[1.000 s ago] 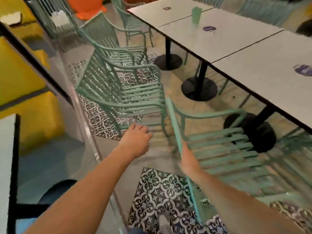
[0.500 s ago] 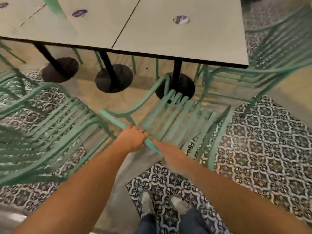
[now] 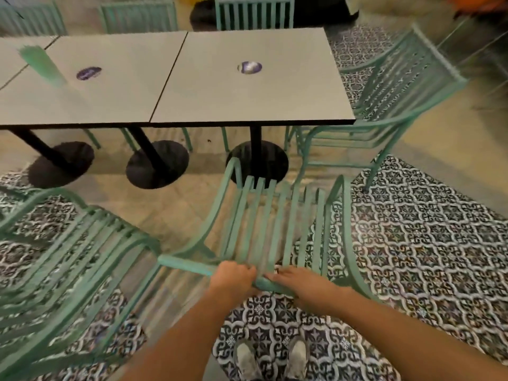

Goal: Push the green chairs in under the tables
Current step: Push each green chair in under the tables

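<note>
Both hands on top rail of the middle green chair [image 3: 275, 224], side by side near rail centre; left hand [image 3: 233, 277] has fingers curled over the rail, gripping it; right hand [image 3: 295, 281] lies over the rail just beside the left, fingers [image 3: 275, 276] reaching forward over it, looks like a grip but curl underneath is hidden. Chair faces the right-hand table [image 3: 253, 78]; its seat front sits by the round black table base [image 3: 258, 163], seat not under the tabletop, backrest well out on the patterned tile floor [image 3: 426, 243]. A second green chair [image 3: 63, 257] at the left, turned at an angle, pulled out from the tables, blurred. A third green chair [image 3: 384, 100] at the right end of the table, angled, seat partly at the table corner. Far side: more green chairs [image 3: 254, 15] close against the table row. Middle table [image 3: 104, 86] butts against the right one; purple round stickers [image 3: 249, 67] on both tops; blurred green object [image 3: 41, 64] standing on the left part. Person's grey shoes [image 3: 247, 358] on the tiles at the bottom edge.
</note>
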### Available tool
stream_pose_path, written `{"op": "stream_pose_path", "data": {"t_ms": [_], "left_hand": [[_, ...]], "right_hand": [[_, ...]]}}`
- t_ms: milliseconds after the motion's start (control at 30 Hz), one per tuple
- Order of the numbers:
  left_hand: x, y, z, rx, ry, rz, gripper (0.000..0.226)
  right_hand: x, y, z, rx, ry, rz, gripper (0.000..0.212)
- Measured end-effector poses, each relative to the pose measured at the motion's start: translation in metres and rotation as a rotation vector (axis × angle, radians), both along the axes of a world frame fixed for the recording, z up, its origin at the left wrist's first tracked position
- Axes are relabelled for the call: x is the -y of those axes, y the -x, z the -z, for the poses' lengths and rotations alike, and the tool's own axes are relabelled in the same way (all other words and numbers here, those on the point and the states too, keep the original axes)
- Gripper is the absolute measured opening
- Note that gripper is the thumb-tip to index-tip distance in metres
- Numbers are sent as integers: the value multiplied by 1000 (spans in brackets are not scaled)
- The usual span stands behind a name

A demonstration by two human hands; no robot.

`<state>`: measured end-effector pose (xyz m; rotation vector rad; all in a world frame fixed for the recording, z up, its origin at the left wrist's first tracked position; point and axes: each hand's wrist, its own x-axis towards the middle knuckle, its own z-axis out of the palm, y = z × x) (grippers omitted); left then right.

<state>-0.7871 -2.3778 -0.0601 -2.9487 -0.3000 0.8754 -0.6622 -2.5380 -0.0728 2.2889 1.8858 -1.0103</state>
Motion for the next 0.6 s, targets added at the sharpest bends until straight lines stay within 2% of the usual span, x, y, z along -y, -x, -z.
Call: {"op": "stream_pose_path", "data": {"t_ms": [233,367,467,533,600], "left_hand": [[28,-2,-9,0,-11,-39,55],[32,-2,-4,-30,20,-154,58],[22,5,4,-10,69,-262,64],[9,22,8,83,178,-348,74],[-12,46,10,251,162,-461,84]], "right_hand": [[16,-7,-18,-40,1,33,85],[13,-14,-25,9,-30,0,82],[9,-22,-20,15,-29,51,70],[12,-29,-16,-18,-43,232,74],[25,-41,-14,-21,-173,578,77]]}}
